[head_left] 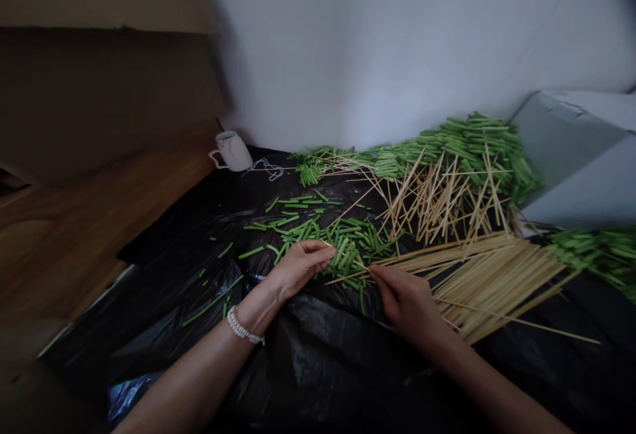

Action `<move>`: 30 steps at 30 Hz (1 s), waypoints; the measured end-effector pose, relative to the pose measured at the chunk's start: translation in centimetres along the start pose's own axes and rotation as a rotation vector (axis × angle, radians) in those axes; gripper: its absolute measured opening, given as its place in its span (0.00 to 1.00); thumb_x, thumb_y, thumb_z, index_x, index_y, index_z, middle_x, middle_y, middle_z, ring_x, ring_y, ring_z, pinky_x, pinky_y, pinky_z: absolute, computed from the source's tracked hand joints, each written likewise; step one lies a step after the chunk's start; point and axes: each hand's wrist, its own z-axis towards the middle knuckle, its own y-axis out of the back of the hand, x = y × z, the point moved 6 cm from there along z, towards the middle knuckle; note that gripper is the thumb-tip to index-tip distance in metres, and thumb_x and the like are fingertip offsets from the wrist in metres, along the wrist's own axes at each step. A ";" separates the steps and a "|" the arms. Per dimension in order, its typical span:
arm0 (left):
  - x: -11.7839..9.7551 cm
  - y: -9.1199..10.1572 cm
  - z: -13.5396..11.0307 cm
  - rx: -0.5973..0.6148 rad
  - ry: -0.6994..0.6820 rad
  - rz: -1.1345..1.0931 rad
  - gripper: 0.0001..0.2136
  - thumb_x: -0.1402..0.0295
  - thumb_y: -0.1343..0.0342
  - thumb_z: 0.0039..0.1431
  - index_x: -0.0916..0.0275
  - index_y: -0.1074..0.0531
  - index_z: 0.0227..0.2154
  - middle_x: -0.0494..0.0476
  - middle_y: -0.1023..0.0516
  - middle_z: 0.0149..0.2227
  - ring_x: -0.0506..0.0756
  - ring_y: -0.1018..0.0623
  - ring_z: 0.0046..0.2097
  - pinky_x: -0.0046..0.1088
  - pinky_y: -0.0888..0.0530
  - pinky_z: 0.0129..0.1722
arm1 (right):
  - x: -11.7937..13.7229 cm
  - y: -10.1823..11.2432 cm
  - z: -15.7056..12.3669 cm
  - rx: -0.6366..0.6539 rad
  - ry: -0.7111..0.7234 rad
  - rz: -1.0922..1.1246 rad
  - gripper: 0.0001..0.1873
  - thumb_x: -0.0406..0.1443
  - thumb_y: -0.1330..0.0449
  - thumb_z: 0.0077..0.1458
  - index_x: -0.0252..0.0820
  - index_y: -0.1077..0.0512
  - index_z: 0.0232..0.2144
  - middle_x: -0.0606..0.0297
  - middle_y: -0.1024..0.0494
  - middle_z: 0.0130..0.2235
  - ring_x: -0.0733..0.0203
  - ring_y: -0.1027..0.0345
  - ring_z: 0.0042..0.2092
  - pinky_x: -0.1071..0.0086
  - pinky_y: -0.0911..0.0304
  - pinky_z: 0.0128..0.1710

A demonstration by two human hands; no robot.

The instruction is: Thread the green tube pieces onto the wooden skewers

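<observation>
My left hand (304, 263), with a beaded bracelet (242, 328) at the wrist, is closed in a pinch over a heap of short cut green stems (348, 254). A small pale tip shows at its fingertips, but what it belongs to is unclear. To the right, my right hand (408, 295) pinches a thin wooden skewer (362, 266), whose end points left toward the other hand. The two hands are apart. Just past the right hand lies a spread bundle of bare wooden skewers (501, 281).
Green stem pieces threaded on skewers (467, 146) are piled along the wall, their stick ends pointing forward. More green pieces (599, 255) lie at right beside a white box (576, 156). A mug (233, 151) stands at back left. Black plastic sheeting (318, 361) covers the work surface.
</observation>
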 end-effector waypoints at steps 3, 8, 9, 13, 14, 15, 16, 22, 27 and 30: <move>-0.3 -0.3 -0.1 -0.005 -0.051 0.021 0.11 0.67 0.27 0.36 0.66 0.21 0.23 0.50 0.26 0.24 0.45 0.30 0.27 0.22 0.34 0.30 | 0.1 0.1 0.3 -0.011 -0.007 0.008 0.13 0.30 0.49 0.60 0.43 0.26 0.40 0.62 0.19 0.37 0.62 0.24 0.38 0.72 0.31 0.38; -2.7 1.3 0.2 -0.116 -0.245 0.176 0.15 0.58 0.32 0.45 0.63 0.19 0.33 0.57 0.20 0.33 0.50 0.27 0.31 0.27 0.31 0.35 | -1.2 1.3 0.6 -0.097 -0.044 -0.047 0.12 0.34 0.48 0.61 0.43 0.25 0.41 0.61 0.19 0.37 0.60 0.24 0.37 0.70 0.30 0.37; -3.5 1.9 0.1 -0.167 -0.316 0.238 0.14 0.58 0.33 0.47 0.62 0.19 0.33 0.58 0.19 0.35 0.51 0.26 0.33 0.28 0.31 0.37 | -1.6 1.7 0.6 -0.132 -0.058 -0.070 0.12 0.35 0.48 0.61 0.43 0.25 0.41 0.61 0.19 0.36 0.60 0.24 0.36 0.69 0.30 0.36; -5.1 2.9 0.0 -0.272 -0.518 0.545 0.08 0.62 0.34 0.49 0.60 0.18 0.30 0.59 0.19 0.36 0.57 0.24 0.39 0.32 0.32 0.44 | -2.6 2.5 0.8 -0.181 -0.075 -0.121 0.12 0.36 0.48 0.61 0.42 0.24 0.40 0.61 0.19 0.35 0.60 0.24 0.35 0.68 0.29 0.36; -5.2 2.8 0.0 -0.262 -0.555 0.641 0.07 0.63 0.36 0.50 0.59 0.18 0.31 0.58 0.19 0.35 0.58 0.24 0.40 0.33 0.33 0.46 | -2.6 2.4 0.8 -0.172 -0.073 -0.128 0.13 0.36 0.48 0.61 0.42 0.24 0.40 0.61 0.19 0.35 0.60 0.24 0.35 0.68 0.29 0.36; -5.1 2.5 -0.1 -0.242 -0.594 0.750 0.06 0.65 0.37 0.52 0.57 0.18 0.31 0.58 0.20 0.35 0.59 0.25 0.40 0.35 0.33 0.47 | -2.5 2.3 0.8 -0.162 -0.071 -0.133 0.13 0.36 0.48 0.61 0.42 0.24 0.40 0.61 0.19 0.35 0.60 0.24 0.35 0.68 0.29 0.36; -5.0 2.1 -0.1 -0.215 -0.632 0.871 0.06 0.66 0.39 0.54 0.56 0.18 0.33 0.58 0.20 0.35 0.59 0.26 0.41 0.36 0.34 0.48 | -2.4 2.1 0.8 -0.152 -0.068 -0.135 0.13 0.36 0.48 0.61 0.42 0.24 0.41 0.61 0.19 0.36 0.60 0.24 0.35 0.68 0.29 0.35; -2.8 -0.3 -0.4 -0.060 -0.756 1.514 0.19 0.72 0.49 0.61 0.50 0.29 0.53 0.60 0.30 0.57 0.64 0.38 0.59 0.49 0.41 0.54 | -1.8 1.6 0.6 -0.130 -0.046 -0.137 0.12 0.35 0.48 0.61 0.42 0.24 0.40 0.60 0.18 0.37 0.59 0.24 0.37 0.68 0.29 0.37; -2.1 -0.2 -0.1 -0.059 -0.786 1.595 0.14 0.74 0.49 0.60 0.56 0.26 0.46 0.61 0.30 0.57 0.64 0.40 0.62 0.49 0.41 0.55 | -1.8 1.5 0.5 -0.123 -0.051 -0.124 0.13 0.36 0.48 0.61 0.42 0.24 0.41 0.60 0.18 0.37 0.59 0.23 0.37 0.68 0.29 0.37; -2.3 -0.1 0.0 -0.063 -0.786 1.542 0.11 0.74 0.48 0.59 0.57 0.25 0.41 0.60 0.27 0.54 0.64 0.38 0.61 0.47 0.42 0.56 | -1.8 1.4 0.5 -0.115 -0.060 -0.121 0.13 0.36 0.48 0.62 0.43 0.24 0.41 0.60 0.18 0.37 0.59 0.23 0.37 0.68 0.29 0.36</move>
